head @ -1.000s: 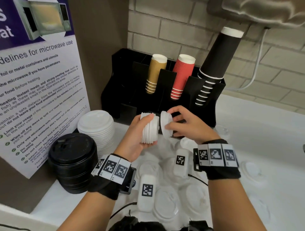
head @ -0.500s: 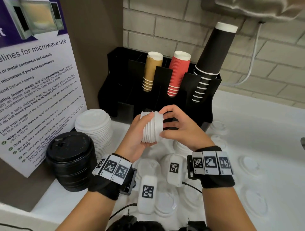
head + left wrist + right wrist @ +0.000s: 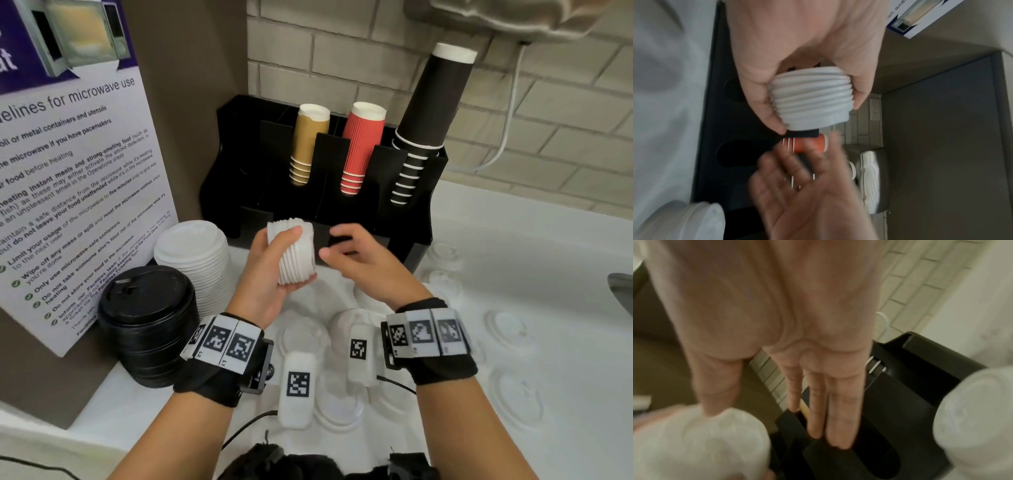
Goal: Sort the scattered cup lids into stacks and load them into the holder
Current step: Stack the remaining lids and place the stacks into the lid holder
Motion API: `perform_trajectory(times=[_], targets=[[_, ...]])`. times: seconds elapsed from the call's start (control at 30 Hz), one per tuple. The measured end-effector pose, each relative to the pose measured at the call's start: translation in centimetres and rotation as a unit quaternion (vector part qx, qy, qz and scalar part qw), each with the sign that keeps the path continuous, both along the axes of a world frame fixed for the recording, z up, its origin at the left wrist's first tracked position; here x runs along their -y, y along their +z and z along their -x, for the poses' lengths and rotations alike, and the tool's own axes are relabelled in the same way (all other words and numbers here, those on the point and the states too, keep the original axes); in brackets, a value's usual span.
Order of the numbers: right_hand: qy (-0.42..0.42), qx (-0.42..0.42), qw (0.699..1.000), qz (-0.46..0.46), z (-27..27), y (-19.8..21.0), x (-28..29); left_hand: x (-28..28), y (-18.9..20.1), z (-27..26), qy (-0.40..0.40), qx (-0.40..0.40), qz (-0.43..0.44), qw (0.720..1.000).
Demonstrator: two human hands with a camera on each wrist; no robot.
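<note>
Left hand (image 3: pixel 274 270) is up in front of the black holder (image 3: pixel 424 192), palm turned inward, thumb on top and fingers curled under a stack of small white lids (image 3: pixel 295 251) held on its side. The wrist view confirms it: the lids (image 3: pixel 810 99) sit clamped between thumb and fingers. Right hand (image 3: pixel 363 263) hovers just beside the stack's open end, fingers straight and loose, holding nothing and blurred, apart from the lids. From its own wrist view the fingers (image 3: pixel 838 410) point down toward the holder's front slots.

On the counter (image 3: pixel 513 240), loose lids (image 3: pixel 510 325) lie scattered to the right and beneath the wrists. To the left stand a tall white lid stack (image 3: pixel 195 253) and a black lid stack (image 3: pixel 147 315), touching each other and close against the poster (image 3: pixel 68 171). The holder's back slots carry tan, red and black cups (image 3: pixel 363 144).
</note>
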State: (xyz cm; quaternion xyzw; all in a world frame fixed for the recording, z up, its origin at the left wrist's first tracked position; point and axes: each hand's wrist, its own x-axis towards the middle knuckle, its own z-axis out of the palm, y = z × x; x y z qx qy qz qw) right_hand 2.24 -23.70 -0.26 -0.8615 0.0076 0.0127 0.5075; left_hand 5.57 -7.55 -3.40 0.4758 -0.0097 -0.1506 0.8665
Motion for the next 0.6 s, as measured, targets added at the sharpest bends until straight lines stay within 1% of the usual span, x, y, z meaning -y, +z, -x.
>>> perform_trajectory(times=[0.03,0.07,0.1,0.13,0.2,0.3,0.37,0.43,0.47,0.53,0.6], targets=[[0.022,-0.024,0.993,0.111,-0.4,-0.4,-0.2,-0.3,0.0,-0.1,0.019,0.002,0.002,1.0],[0.066,-0.054,0.97,0.226,-0.7,-0.9,-0.7,-0.5,0.0,-0.2,0.033,0.003,0.004,0.999],[0.121,-0.087,0.936,0.319,-0.9,-1.4,-1.4,-0.7,0.0,-0.3,0.039,0.003,0.006,0.999],[0.172,-0.116,0.902,0.378,-1.0,-1.9,-2.2,-0.8,0.1,-0.3,0.041,0.003,0.006,0.999],[0.239,-0.154,0.858,0.428,-1.1,-2.7,-3.8,-1.0,0.1,-0.2,0.038,0.006,0.005,0.999],[0.285,-0.145,0.809,0.493,-1.0,-3.8,-5.3,-1.2,0.2,0.1,0.031,0.016,-0.003,0.999],[0.287,-0.122,0.804,0.507,-0.9,-4.1,-5.7,-1.3,0.3,0.3,0.03,0.017,-0.009,0.999],[0.287,-0.108,0.809,0.502,-1.0,-4.0,-5.7,-1.4,0.4,0.4,0.032,0.019,-0.013,0.999],[0.282,-0.103,0.816,0.493,-1.0,-3.8,-5.6,-1.5,0.5,0.5,0.031,0.021,-0.014,0.999],[0.248,-0.091,0.845,0.465,-1.3,-3.0,-4.8,-1.7,0.7,0.5,0.027,0.029,-0.02,0.999],[0.187,-0.077,0.882,0.426,-1.5,-1.9,-3.3,-2.0,0.9,0.6,0.021,0.043,-0.032,0.998]])
